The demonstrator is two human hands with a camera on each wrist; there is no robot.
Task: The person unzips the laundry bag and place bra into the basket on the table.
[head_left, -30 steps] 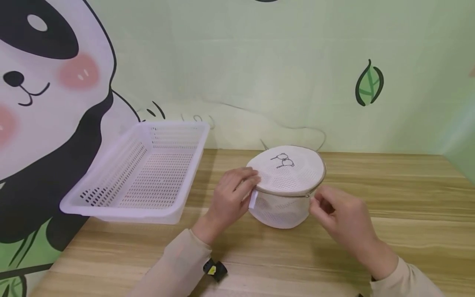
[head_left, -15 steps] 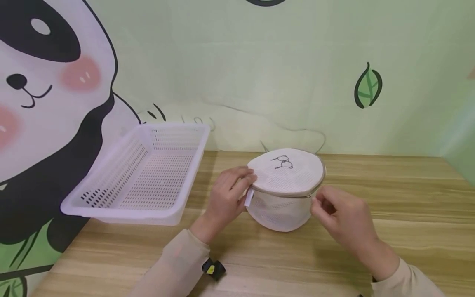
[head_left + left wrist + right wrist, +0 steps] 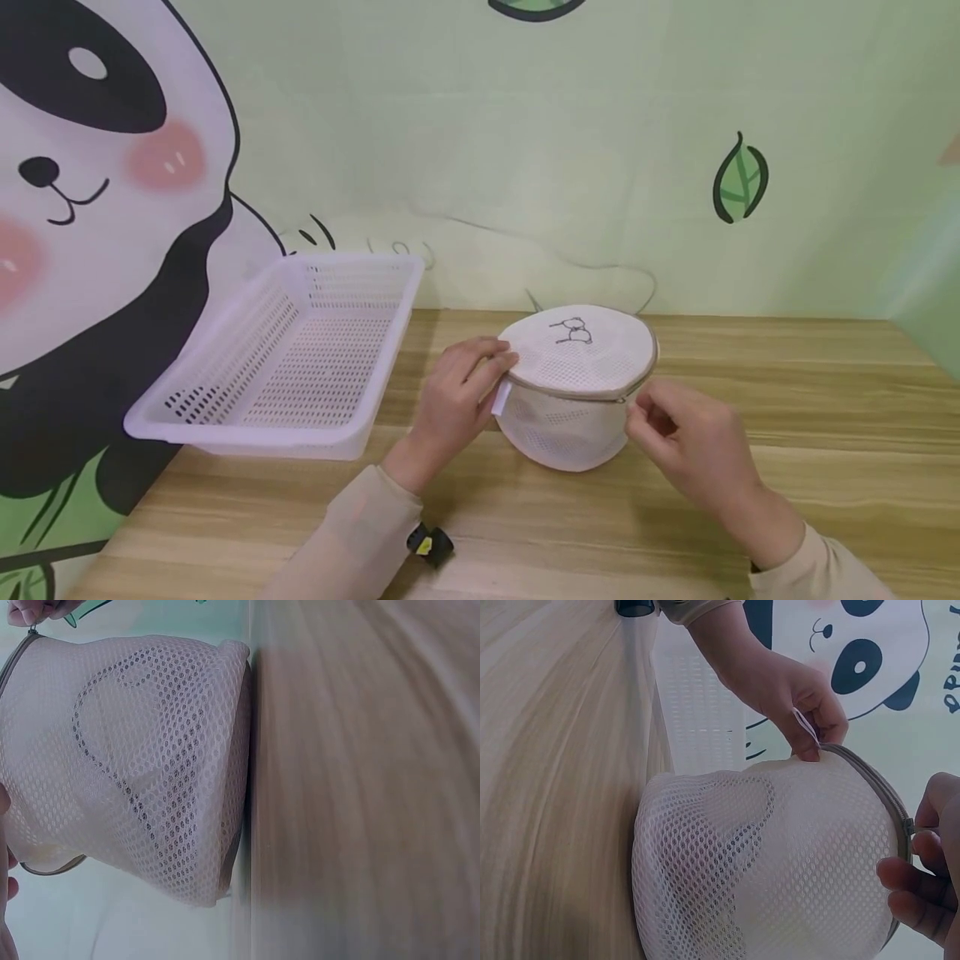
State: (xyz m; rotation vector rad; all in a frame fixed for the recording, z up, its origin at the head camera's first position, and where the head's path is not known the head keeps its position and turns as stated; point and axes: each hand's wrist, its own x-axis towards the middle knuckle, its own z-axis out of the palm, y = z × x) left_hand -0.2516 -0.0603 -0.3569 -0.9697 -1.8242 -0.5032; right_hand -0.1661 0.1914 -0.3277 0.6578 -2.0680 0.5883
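A round white mesh bag (image 3: 566,429) with a zipped rim and a small drawing on its lid (image 3: 585,354) stands on the table. At the bag's left rim, by a white tag (image 3: 502,398), my left hand (image 3: 453,400) grips the edge. My right hand (image 3: 701,446) pinches the zipper pull at the front right of the rim. The right wrist view shows the zipper slider (image 3: 908,825) at the fingertips of my right hand (image 3: 934,881), and my left hand (image 3: 784,694) holding the rim by the tag. Mesh (image 3: 142,757) fills much of the left wrist view.
To the left of the bag is a white perforated plastic basket (image 3: 348,433) on the wooden table (image 3: 840,442). Behind the table rises a green wall (image 3: 600,158) with a panda picture. A black item (image 3: 431,546) is at my left sleeve.
The head view has tilted up slightly, so the scene sits a little lower. My left hand and the bag's left rim have shifted slightly left. My right hand stays at the zipper.
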